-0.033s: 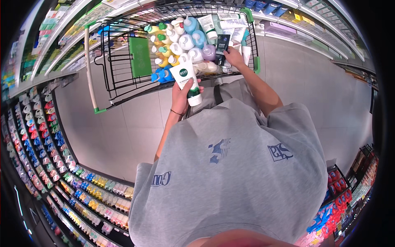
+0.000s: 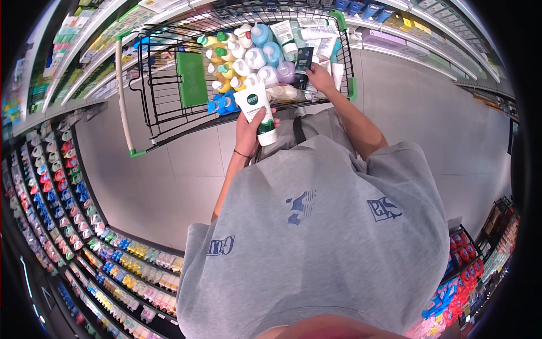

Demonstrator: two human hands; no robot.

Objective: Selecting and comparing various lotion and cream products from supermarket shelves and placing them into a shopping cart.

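Note:
My left hand (image 2: pixel 248 133) is closed round a white squeeze tube (image 2: pixel 254 101) with a green band and a dark green round label. It holds the tube over the near side of the shopping cart, cap end toward me. In the cart, the fingers of my right hand (image 2: pixel 320 78) are closed on the edge of a dark squeeze tube (image 2: pixel 304 59). White tubes (image 2: pixel 319 33) lie beyond and beside that hand. Left of it stand several pump bottles (image 2: pixel 255 58) in white, light blue, purple and yellow. Blue-topped bottles (image 2: pixel 222 104) stand at the cart's near edge.
The black wire cart (image 2: pixel 158 107) has a green panel (image 2: pixel 192 79) and a pale handle bar (image 2: pixel 123 96) at left. Stocked shelves (image 2: pixel 418 45) run along the far side. More shelves (image 2: pixel 132 260) of bottles curve round the lower left. Red and blue packs (image 2: pixel 463 260) stand at lower right.

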